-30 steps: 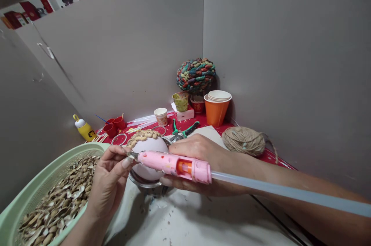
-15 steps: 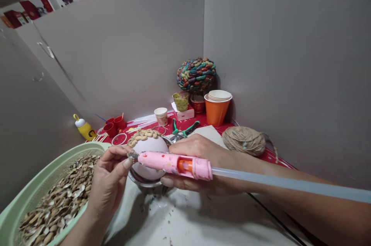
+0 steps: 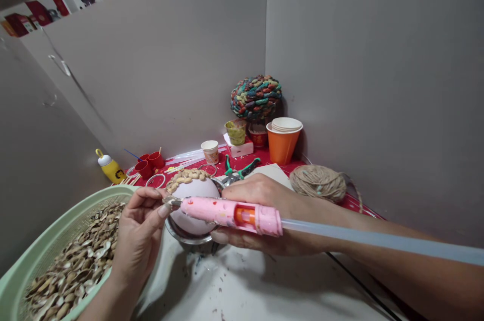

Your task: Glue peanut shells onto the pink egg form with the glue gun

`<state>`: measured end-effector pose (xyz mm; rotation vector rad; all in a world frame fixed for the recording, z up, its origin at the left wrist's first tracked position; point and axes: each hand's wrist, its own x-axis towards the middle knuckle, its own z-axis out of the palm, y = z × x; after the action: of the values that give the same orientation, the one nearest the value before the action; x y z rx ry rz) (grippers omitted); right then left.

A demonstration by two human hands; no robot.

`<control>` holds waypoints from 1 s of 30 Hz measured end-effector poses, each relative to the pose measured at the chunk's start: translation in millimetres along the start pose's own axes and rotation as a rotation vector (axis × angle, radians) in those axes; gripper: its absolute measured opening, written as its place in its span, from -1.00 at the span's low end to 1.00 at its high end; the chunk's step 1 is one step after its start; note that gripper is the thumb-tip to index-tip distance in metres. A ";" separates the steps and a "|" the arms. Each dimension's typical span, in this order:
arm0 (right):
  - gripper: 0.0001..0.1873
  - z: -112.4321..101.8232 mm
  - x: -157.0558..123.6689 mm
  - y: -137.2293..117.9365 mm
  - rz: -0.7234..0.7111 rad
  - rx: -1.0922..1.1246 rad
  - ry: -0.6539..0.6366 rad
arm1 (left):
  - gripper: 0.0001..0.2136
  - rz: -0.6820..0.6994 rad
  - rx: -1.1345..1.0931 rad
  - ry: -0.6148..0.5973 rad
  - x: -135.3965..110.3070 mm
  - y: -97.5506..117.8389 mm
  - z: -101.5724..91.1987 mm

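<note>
My right hand (image 3: 260,192) is wrapped round a pink hot glue gun (image 3: 212,210), held level, with a long translucent glue stick (image 3: 351,235) trailing from its back. Its nozzle points left and meets the fingertips of my left hand (image 3: 138,225), which pinch a small peanut shell (image 3: 168,199), mostly hidden. Behind the gun, a pale ball (image 3: 192,191) rests in a shiny metal bowl (image 3: 189,241). Peanut shells (image 3: 188,176) cover the ball's far upper part, while its near side is bare. The gun's trigger is hidden from view.
A green basket (image 3: 11,280) of peanut shells stands at the left. Behind are green-handled pliers (image 3: 238,172), a paper cup (image 3: 209,152), an orange bucket (image 3: 283,144), a twine ball (image 3: 319,183) and a coloured peanut-shell tree (image 3: 256,97). A black cord (image 3: 361,285) runs beneath my right arm.
My left hand has shifted slightly left, while the glue gun has moved a little right. The ball, bowl and background things stay in place.
</note>
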<state>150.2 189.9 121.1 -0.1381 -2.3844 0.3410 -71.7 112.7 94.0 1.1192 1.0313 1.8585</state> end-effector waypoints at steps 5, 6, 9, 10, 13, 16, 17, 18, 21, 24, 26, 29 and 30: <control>-0.67 2.8 -1.4 2.4 -0.022 -0.035 0.022 | -0.80 0.046 0.035 0.031 0.0 -1.9 -0.9; -0.67 3.7 -1.9 3.3 -0.026 -0.057 0.028 | -0.80 0.057 0.043 0.035 -0.4 -2.2 -1.0; -0.68 4.9 -3.5 5.5 -0.036 -0.093 0.029 | -0.80 0.083 0.061 0.047 -1.5 -3.3 -1.0; -0.68 4.9 -3.8 6.0 -0.031 -0.094 0.022 | -0.80 0.086 0.067 0.050 -1.7 -3.7 -1.0; -0.71 4.3 -4.5 6.9 -0.003 -0.086 -0.017 | -0.80 0.092 0.081 0.059 -1.7 -4.6 -0.6; -0.73 5.2 -5.2 8.4 0.009 -0.083 -0.023 | -0.80 0.091 0.083 0.068 -1.2 -4.9 0.6; -0.73 5.9 -5.4 9.2 0.005 -0.082 -0.015 | -0.80 0.091 0.082 0.073 -1.1 -4.8 1.1; -0.72 6.7 -5.6 9.9 -0.003 -0.080 -0.005 | -0.80 0.091 0.080 0.076 -0.9 -4.7 1.5; -0.71 8.5 -5.7 11.2 -0.017 -0.080 -0.003 | -0.80 0.094 0.074 0.087 -0.8 -4.2 2.1; -0.71 8.9 -5.6 11.1 -0.018 -0.095 -0.012 | -0.79 0.090 0.068 0.094 -1.0 -3.9 1.6; -0.70 8.3 -5.8 10.5 -0.030 -0.103 -0.004 | -0.79 0.087 0.066 0.104 -1.0 -3.7 1.2; -0.71 6.8 -6.4 9.5 -0.034 -0.119 0.002 | -0.79 0.087 0.059 0.115 -0.7 -3.7 0.9; -0.71 6.3 -6.6 9.3 -0.032 -0.123 0.002 | -0.79 0.089 0.056 0.116 -0.6 -3.7 0.9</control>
<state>150.9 196.3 109.7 -0.1564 -2.4033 0.1789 -70.1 114.0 90.7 1.1172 1.1217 1.9954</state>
